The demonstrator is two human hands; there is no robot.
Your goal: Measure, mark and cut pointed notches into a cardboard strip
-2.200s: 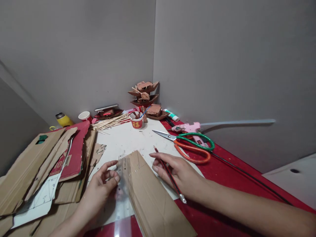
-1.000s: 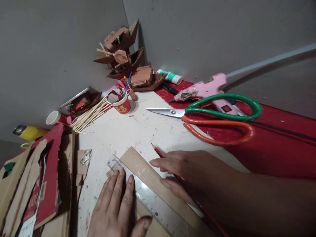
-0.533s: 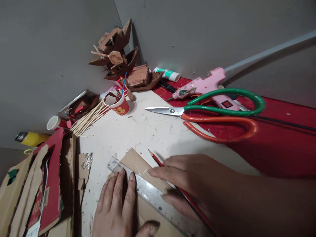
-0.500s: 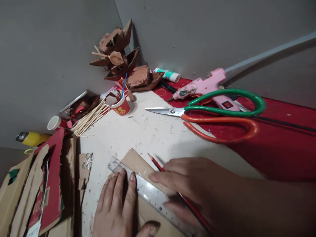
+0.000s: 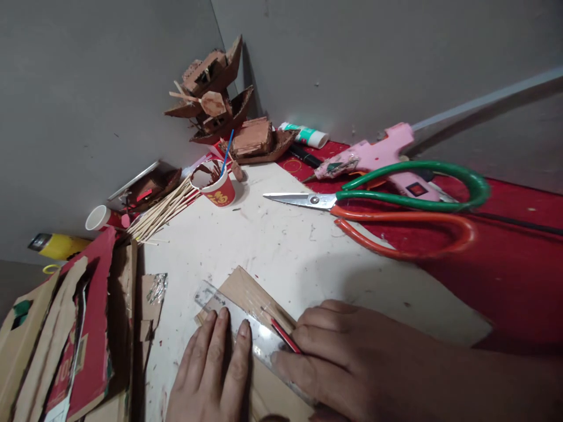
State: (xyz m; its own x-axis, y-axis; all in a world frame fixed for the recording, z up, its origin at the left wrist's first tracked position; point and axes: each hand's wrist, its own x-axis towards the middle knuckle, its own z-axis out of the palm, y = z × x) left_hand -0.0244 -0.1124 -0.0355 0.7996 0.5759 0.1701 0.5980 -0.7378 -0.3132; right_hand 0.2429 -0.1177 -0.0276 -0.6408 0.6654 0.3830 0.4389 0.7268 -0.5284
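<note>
A clear ruler (image 5: 259, 334) lies diagonally across a piece of brown cardboard (image 5: 244, 287) on the white board. My left hand (image 5: 211, 363) rests flat with its fingers spread, fingertips pressing on the ruler. In my right hand (image 5: 334, 357) is a red and black pencil (image 5: 284, 335), its tip pointing up and left over the cardboard beside the ruler's upper edge. The lower part of the pencil is hidden by the fingers. My right fingertips also lie at the ruler.
Scissors (image 5: 325, 200) with green and orange handles lie beyond my right hand, near a pink glue gun (image 5: 378, 153). Farther back are a red cup (image 5: 220, 193), wooden sticks (image 5: 165, 214) and cardboard boats (image 5: 253, 140). Cardboard sheets (image 5: 94, 328) fill the left.
My right hand has moved down and closer to the ruler, bringing the pencil tip from beyond the cardboard to over it. The view has shifted slightly. My left hand stays on the ruler.
</note>
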